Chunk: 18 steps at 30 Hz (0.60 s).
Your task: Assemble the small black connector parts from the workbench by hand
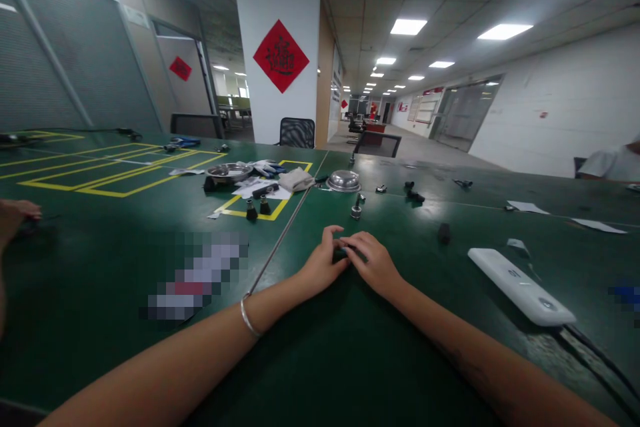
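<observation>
My left hand (321, 264) and my right hand (376, 263) meet fingertip to fingertip above the green table (320, 360). The fingers of both are bent inward and closed around a small spot between them. Whatever they pinch there is too small and too covered to name. A silver bangle (249, 317) circles my left wrist. Just beyond the hands stands a small metal fitting (356, 210). Behind it a shiny round metal dish (343, 180) lies on the table.
A white power bank-like device (520, 287) with a black cable lies at right. Two dark fittings (258, 207), a grey cloth (297, 179) and a metal bowl (230, 171) sit left of centre. Another person's hand (17, 217) rests at the left edge; a person's sleeve (607, 163) shows far right.
</observation>
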Tool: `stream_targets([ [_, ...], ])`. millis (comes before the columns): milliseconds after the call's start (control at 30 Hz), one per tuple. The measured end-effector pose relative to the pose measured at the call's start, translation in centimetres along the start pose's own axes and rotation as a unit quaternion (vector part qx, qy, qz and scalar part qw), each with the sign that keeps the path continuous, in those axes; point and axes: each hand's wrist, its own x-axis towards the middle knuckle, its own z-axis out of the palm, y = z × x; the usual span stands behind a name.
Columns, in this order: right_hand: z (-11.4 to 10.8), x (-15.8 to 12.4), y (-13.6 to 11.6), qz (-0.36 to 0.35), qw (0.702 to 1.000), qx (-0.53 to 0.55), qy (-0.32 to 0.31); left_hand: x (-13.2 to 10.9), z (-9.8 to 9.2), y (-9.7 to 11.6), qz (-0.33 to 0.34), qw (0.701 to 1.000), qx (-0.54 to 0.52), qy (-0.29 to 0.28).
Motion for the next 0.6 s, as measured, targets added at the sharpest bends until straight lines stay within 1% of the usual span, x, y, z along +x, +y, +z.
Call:
stream_targets([
  [133, -0.15, -0.02, -0.01, -0.011, 1.0, -0.005, -0.004, 0.06, -0.04, -0.16, 0.004, 0.999, -0.038, -0.025],
  [267, -0.15, -0.02, -0.03, -0.022, 1.0, 0.001, -0.016, 0.1, -0.05, -0.28, 0.007, 0.998, -0.049, -0.032],
  [333, -0.15, 0.01, -0.14, -0.031, 0.999, 0.006, -0.026, 0.05, -0.03, -0.24, 0.004, 0.999, -0.038, -0.025],
  [433, -0.18, 0.08, -0.36, -0.036, 0.999, 0.01, -0.031, -0.05, 0.0, -0.1, -0.01, 1.0, -0.006, 0.006],
  [500, -0.21, 0.12, -0.48, -0.029, 0.999, 0.015, -0.026, -0.08, 0.03, -0.02, -0.009, 1.0, 0.003, 0.02],
  [600, -0.2, 0.11, -0.63, -0.017, 0.999, 0.024, -0.011, -0.07, 0.07, 0.01, 0.005, 1.0, 0.009, 0.026],
])
